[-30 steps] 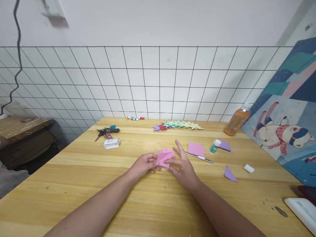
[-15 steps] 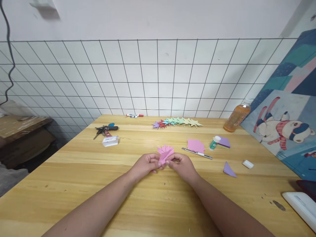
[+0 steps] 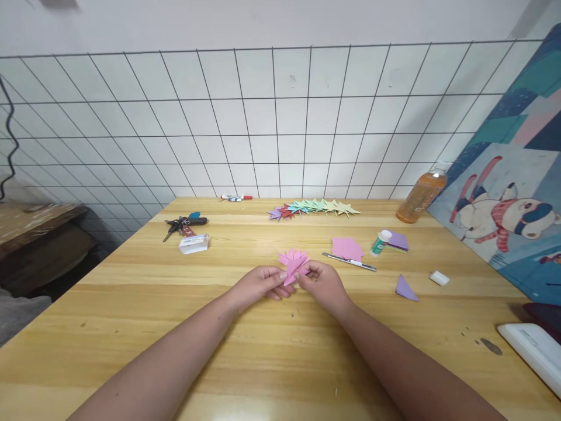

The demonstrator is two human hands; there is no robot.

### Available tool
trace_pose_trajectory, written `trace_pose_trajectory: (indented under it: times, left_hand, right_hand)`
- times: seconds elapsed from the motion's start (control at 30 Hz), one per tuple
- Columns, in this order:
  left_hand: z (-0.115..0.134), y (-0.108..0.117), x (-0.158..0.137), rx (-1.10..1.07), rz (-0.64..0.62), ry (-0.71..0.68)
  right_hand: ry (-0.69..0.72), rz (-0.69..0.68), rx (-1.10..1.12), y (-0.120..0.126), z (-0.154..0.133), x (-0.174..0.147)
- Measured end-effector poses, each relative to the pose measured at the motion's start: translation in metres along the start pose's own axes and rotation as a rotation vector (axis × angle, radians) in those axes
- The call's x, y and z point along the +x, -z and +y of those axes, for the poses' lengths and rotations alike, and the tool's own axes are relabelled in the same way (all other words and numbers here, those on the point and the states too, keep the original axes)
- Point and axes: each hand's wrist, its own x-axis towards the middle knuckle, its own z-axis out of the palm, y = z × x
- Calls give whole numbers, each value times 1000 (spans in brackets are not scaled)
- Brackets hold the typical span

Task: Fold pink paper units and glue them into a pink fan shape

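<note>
A pink folded paper leaf (image 3: 293, 259) with a fan of pointed tips is held above the wooden table (image 3: 210, 351). My left hand (image 3: 263, 283) pinches its lower left side, thumb on top. On the right side, my right hand (image 3: 322, 285) grips the lower part between thumb and fingers. Both hands are closed, and they partly cover the lower paper. Just beyond lie pink paper sheets (image 3: 346, 248) with a utility knife (image 3: 349, 261) along their near edge. A row of folded paper leaves (image 3: 313, 207) in purple, red, green and yellow lies near the wall.
To the right are a glue stick (image 3: 380, 243), purple paper (image 3: 398, 240), a purple paper triangle (image 3: 406, 289), an eraser (image 3: 439, 278) and a bottle (image 3: 423, 196). Leftward are keys (image 3: 184, 224), a small white box (image 3: 194, 244) and markers (image 3: 236, 197). A white device (image 3: 532, 354) sits at the right edge.
The camera view has tilted down slightly, so the table things appear higher. The pink paper's lower part has shifted between my fingers, and its lower point now shows. Both hands keep their hold.
</note>
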Motion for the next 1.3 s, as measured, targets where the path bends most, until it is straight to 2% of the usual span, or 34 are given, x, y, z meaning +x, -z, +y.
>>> trace_pose_trajectory:
  times: [0.17,0.37,0.47,0.77,0.9,1.07,1.17,1.23,1.3]
  left_hand:
    - [0,-3,0,33,19,4]
    - [-2,-3,2,58,-43,-9]
    - [-4,-4,4,70,-6,7]
    - [-1,0,3,-38,-3,50]
    - [-1,-2,2,-27,1,5]
    - [-5,-13,7,27,119,-61]
    - [-8,-17,9,3,185,-79]
    - [-9,-17,9,-6,214,-102]
    - [-9,-17,9,-1,234,-130]
  right_hand:
    - [10,11,-30,0,0,0]
    - [25,31,3,-1,0,0]
    - [18,60,-19,-1,-1,-1]
    - [3,75,3,0,3,1]
    - [-3,67,4,0,0,0]
    - [21,82,-23,-2,-5,-2]
    - [30,97,59,-2,-5,-3]
    - [-26,97,189,-2,-4,-3]
    - [-131,41,305,-2,-2,-3]
